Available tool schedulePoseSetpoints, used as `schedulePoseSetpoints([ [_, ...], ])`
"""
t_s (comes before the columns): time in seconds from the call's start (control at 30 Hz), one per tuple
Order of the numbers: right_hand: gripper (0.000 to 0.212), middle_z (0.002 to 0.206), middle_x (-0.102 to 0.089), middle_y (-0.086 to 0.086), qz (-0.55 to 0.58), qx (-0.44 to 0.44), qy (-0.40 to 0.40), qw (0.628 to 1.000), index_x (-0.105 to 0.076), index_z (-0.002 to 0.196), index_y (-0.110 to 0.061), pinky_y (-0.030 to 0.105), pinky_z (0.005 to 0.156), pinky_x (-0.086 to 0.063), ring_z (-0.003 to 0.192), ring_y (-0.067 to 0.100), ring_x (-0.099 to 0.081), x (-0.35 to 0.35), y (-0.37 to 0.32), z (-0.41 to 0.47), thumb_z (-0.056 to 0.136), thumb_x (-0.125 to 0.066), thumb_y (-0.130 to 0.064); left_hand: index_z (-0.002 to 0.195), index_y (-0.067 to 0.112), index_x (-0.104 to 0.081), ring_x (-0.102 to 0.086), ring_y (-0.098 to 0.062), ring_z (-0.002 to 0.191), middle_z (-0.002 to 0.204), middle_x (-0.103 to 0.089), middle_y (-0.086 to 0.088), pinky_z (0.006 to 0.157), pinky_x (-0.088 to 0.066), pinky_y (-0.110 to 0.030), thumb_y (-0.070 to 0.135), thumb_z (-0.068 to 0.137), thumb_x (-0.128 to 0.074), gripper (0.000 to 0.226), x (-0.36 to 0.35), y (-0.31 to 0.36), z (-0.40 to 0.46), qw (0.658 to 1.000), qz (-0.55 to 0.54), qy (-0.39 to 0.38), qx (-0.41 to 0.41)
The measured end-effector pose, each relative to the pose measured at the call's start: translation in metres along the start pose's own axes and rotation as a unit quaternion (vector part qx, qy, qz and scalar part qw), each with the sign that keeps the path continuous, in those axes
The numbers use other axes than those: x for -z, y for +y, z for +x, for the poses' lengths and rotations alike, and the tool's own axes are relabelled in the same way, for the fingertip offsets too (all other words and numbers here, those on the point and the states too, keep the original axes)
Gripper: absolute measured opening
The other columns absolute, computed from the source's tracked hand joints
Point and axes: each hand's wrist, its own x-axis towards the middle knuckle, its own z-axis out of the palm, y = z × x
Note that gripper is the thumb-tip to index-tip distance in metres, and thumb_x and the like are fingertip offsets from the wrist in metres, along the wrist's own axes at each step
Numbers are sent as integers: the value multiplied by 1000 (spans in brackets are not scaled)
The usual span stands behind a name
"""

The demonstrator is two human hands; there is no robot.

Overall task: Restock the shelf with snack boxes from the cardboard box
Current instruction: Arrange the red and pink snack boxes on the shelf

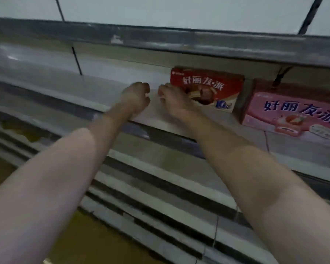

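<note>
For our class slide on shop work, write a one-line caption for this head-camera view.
Both hands reach to the shelf, the right hand at a red snack box beside a pink box.

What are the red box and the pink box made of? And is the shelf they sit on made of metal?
The red box looks like thin printed cardboard, a bit glossy, with sharp folded edges and a picture on its front. The pink box looks the same: printed card with a folded side flap. The shelf is probably painted metal, pale, smooth and thin-edged, though the blur leaves that unsure.
</note>
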Motion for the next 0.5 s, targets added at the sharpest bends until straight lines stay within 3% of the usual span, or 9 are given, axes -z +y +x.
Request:
schedulePoseSetpoints([
  [0.13, 18, 109, -58, 10, 108, 10, -36, 994, -60, 104, -12, 36, 78, -44, 101, 29, -56, 1, -43, -4, 90, -49, -9, 118, 8, -62, -60, -36, 109, 121, -64, -17, 87, -47, -37, 16, 88, -58, 31, 28, -23, -57, 996, 37, 51, 67],
  [0.3, 14, 101, -64, 14, 171, 182, -2, 968, -65, 97, -8, 38, 77, -45, 96, 33, -59, -6, -121, -43, 89, -54, -10, 98, 13, -62, -63, -35, 94, 100, -66, -15, 78, -52, -40, 21, 81, -50, 23, 61, -51, -168, 970, 50, 122, 202],
  [0.4, 13, 94, -65, 16, 215, 248, -54, 943, -65, 92, -8, 41, 74, -48, 88, 34, -61, -32, -172, -90, 87, -53, -11, 92, 15, -61, -63, -33, 93, 99, -68, -13, 76, -52, -39, 19, 84, -51, 14, 58, -68, -262, 947, 47, 108, 300],
  [0.5, 13, 97, -65, 18, 228, 295, -140, 917, -65, 93, -4, 39, 78, -47, 93, 35, -61, -61, -215, -152, 90, -53, -8, 93, 17, -62, -65, -35, 95, 101, -69, -14, 74, -51, -37, 17, 87, -51, 14, 41, -66, -359, 913, 42, 68, 400],
])
